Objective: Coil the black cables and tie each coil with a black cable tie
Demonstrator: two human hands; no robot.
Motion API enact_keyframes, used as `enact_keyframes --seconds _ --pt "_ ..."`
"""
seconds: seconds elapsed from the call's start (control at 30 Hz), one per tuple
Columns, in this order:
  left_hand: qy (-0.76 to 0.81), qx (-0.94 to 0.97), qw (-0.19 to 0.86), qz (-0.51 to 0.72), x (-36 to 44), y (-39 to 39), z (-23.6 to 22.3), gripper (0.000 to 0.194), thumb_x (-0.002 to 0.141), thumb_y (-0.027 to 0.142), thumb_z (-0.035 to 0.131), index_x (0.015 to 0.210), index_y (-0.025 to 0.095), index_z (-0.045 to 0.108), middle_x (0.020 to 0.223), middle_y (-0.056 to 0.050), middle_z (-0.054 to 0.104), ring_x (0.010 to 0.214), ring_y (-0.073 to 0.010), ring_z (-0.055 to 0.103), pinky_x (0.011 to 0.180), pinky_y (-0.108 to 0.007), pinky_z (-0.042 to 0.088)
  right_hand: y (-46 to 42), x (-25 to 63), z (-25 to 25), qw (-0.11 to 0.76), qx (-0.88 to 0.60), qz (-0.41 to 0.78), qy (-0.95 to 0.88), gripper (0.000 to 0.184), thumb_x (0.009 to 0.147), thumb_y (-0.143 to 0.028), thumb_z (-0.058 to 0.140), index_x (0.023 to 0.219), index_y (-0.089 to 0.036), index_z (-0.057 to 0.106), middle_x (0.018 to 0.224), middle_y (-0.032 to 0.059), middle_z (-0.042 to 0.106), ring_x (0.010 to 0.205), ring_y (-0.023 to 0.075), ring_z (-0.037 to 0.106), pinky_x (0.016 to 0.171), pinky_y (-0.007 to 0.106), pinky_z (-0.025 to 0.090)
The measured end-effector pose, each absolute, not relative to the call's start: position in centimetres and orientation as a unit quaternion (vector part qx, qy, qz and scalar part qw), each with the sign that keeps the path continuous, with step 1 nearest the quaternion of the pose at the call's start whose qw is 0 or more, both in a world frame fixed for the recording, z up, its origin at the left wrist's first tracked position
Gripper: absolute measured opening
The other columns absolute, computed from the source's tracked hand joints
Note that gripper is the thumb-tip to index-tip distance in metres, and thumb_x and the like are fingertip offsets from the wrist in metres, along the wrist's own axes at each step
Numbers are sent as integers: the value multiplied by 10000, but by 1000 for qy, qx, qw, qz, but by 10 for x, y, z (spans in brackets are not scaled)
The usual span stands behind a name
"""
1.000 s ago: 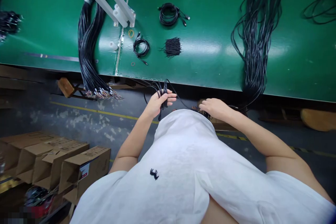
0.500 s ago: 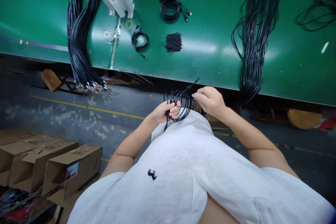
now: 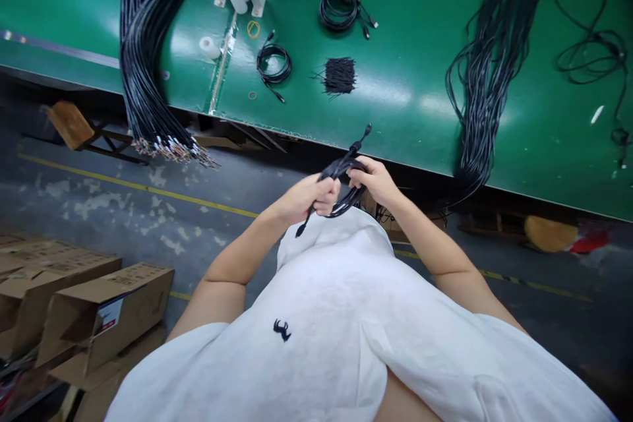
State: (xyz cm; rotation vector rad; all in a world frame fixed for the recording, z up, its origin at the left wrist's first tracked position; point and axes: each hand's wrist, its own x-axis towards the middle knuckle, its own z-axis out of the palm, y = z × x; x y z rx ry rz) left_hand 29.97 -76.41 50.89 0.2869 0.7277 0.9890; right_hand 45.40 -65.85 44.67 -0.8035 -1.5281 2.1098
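A coiled black cable (image 3: 347,204) is held in front of my body, just off the table's front edge. My left hand (image 3: 316,196) is closed around the left side of the coil. On its right side, the fingers of my right hand (image 3: 368,179) pinch the loops. One connector end (image 3: 366,133) points up toward the table, and the other end (image 3: 301,231) hangs below my left hand. The loops are gathered close together.
On the green table (image 3: 405,125) lie a small cable coil (image 3: 274,64), a larger coil (image 3: 339,8), a pile of short black ties (image 3: 339,75) and rubber bands (image 3: 253,29). Cable bundles hang over the edge at left (image 3: 148,66) and right (image 3: 487,99). Cardboard boxes (image 3: 123,303) stand lower left.
My right hand has moved left onto the coil and grips it. The spread loops are now drawn together, and my left hand has closed more tightly round them. The view has shifted slightly.
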Motion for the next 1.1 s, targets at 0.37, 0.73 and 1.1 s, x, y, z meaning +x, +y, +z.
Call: enact_keyframes --seconds 0.37,0.73,1.1 --pt "389 -47 699 598 261 -775 506 259 1006 308 458 801 163 523 591 69 395 493 -55 465 646 -242 560 -681 415 478 233 -365 881 -190 461 758 -540 767 721 -187 472 544 -115 216 420 22 166 321 126 198" --pt "387 -123 650 642 258 -757 508 369 993 437 474 740 169 480 536 94 273 387 -17 299 455 -123 389 -709 382 478 308 -445 836 -93 422 790 -533 741 743 -207 478 516 -119 261 404 22 313 440 130 427" --pt "317 121 818 465 237 -778 492 448 820 531 702 682 159 494 523 95 296 429 -33 285 517 -202 444 -664 394 448 189 -378 706 -568 298 707 -259 759 970 -207 629 662 -66 518 534 73 472 542 229 480"
